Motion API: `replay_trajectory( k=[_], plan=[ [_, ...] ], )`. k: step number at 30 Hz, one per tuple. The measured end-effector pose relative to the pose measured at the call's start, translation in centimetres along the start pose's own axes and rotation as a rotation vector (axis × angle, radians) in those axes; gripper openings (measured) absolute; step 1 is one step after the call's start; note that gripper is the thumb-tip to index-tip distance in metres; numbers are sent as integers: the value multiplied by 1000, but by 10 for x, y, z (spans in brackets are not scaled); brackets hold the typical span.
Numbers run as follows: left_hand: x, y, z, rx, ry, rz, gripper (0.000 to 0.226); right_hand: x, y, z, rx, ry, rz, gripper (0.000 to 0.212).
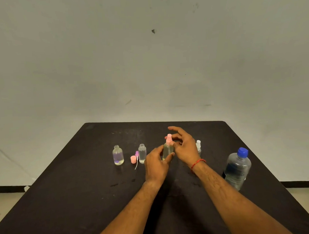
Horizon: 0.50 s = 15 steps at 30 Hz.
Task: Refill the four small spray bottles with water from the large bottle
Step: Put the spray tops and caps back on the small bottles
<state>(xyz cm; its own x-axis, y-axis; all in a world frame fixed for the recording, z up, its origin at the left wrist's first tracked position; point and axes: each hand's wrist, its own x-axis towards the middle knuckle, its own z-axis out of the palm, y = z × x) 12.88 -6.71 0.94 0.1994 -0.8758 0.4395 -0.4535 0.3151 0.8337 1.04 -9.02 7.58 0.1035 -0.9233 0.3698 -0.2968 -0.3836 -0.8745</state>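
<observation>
The left hand (156,163) grips the clear body of a small spray bottle (167,151), with the thumb on one side and the fingers curled round the other. It holds the bottle upright over the middle of the table (65,200). It cannot be told whether the bottle's base rests on the table, because the hand hides it.

The right hand (184,145) meets it from the opposite side. Its thumb and a finger pinch the pink sprayer head (169,139) that sits on the bottle's neck, while the other fingers fan out loosely above. A red thread bracelet (198,163) circles the right wrist.

Just behind the right hand stands a white-topped bottle (198,145), its lower part hidden by the wrist. To the left of the held bottle, near the left hand's knuckles, stands an uncapped clear bottle (142,153) with its threaded neck bare. Beside it on the table lie a purple sprayer head (137,154) with a thin dip tube trailing toward the person, and a pink cap (133,159) touching or just next to it.

Farther left, apart from these, stands a second uncapped bottle (118,156) with clear liquid and a purple tint near its base. The large bottle (238,169), with its blue cap (242,152) on, stands upright near the table's right edge beside the right forearm, and holds water. A few wet spots (114,185) mark the dark tabletop left of the left wrist.
</observation>
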Motion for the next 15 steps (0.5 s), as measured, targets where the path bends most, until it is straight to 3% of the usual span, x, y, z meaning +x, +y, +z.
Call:
replay_trajectory(
  k=[5,10,15],
  plan=[
    [-2,1,2,8,-6,-8,23,-2,1,5,-124,97,34,39],
    [-2,-1,1,-6,-19,-1,29,-1,1,2,-43,-27,20,58],
    [-1,1,1,5,-22,1,32,-2,0,2,-41,17,24,49]
  ],
)
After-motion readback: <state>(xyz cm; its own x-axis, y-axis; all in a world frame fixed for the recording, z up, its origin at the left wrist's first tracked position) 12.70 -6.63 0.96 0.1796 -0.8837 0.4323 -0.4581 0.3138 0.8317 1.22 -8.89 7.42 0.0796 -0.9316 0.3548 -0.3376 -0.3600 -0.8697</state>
